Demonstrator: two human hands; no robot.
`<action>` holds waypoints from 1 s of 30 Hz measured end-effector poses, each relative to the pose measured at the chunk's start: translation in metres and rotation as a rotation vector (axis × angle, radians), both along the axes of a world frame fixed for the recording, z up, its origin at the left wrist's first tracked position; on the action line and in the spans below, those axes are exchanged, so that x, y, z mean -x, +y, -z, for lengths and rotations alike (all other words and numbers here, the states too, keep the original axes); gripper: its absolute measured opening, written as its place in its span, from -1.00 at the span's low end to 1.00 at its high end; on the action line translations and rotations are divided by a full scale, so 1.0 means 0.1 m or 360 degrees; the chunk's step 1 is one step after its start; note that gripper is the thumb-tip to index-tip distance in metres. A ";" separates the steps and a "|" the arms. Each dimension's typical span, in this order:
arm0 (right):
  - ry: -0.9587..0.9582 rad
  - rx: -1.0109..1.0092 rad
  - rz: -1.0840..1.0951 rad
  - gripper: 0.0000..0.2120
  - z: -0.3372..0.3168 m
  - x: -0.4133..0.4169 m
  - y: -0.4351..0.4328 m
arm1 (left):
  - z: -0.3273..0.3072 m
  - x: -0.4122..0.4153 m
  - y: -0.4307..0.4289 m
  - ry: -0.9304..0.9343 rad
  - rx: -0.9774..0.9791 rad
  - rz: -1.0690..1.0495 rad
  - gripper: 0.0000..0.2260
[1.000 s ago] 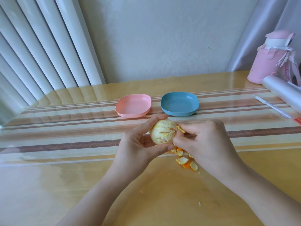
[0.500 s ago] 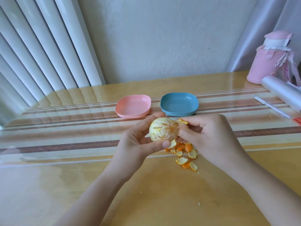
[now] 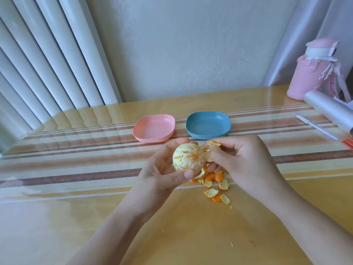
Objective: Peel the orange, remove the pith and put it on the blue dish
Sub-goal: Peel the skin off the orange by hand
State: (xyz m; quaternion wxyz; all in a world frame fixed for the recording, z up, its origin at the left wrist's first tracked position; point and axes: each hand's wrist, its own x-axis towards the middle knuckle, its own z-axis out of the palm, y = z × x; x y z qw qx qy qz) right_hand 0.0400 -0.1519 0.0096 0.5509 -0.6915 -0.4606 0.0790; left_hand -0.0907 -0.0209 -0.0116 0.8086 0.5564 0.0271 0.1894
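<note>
Head view: orange point(image 3: 188, 157) mostly peeled, pale pith-streaked, left hand point(image 3: 162, 175) cupping

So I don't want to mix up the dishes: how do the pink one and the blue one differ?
The pink dish is pale pink and sits on the left; the blue dish is teal-blue and sits on the right, straight behind the orange. The blue dish looks slightly deeper in tone and glossier. Both are empty, rounded-square, shallow, and stand side by side on the striped mat.

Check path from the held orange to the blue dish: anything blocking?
Nothing visible. The mostly peeled orange, in the left hand, sits just in front of the empty blue square dish. The pink square dish lies left, off the path.
</note>
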 end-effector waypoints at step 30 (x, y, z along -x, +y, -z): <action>-0.0909 -0.0342 0.0160 -0.80 0.10 -0.02 0.07 | 0.00 -0.01 -0.01 0.0078 -0.0019 -0.0154 -0.46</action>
